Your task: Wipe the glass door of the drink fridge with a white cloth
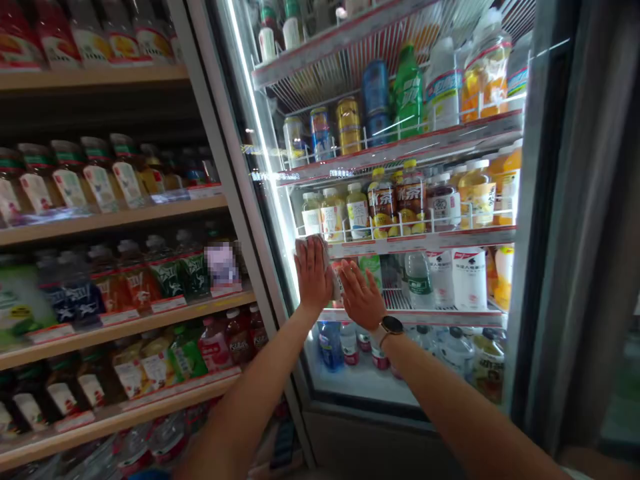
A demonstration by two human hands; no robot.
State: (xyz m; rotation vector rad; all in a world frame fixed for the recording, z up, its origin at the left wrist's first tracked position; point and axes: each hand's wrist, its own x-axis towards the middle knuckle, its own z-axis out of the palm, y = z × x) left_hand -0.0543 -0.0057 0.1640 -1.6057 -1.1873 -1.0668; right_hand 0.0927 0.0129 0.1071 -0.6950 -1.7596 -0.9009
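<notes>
My left hand (pixel 314 273) presses flat against the glass door of a drinks cooler (pixel 360 380), with a folded pale grey cloth (pixel 311 248) held under the palm. The cloth shows above my fingers and along the hand's right side. To the right, my right hand (pixel 361 295) rests on the same glass with its fingers spread, holding nothing, close to the cloth's edge. A wristwatch (pixel 391 326) sits on my right wrist. Bottled drinks stand on the cooler's shelves behind the glass.
Wooden shelves of bottled drinks (pixel 115 213) fill the left side, beyond the cooler's grey door frame (pixel 235 180). A dark door post (pixel 537 200) stands at the right. The cooler's lower frame (pixel 360 413) runs below my forearms.
</notes>
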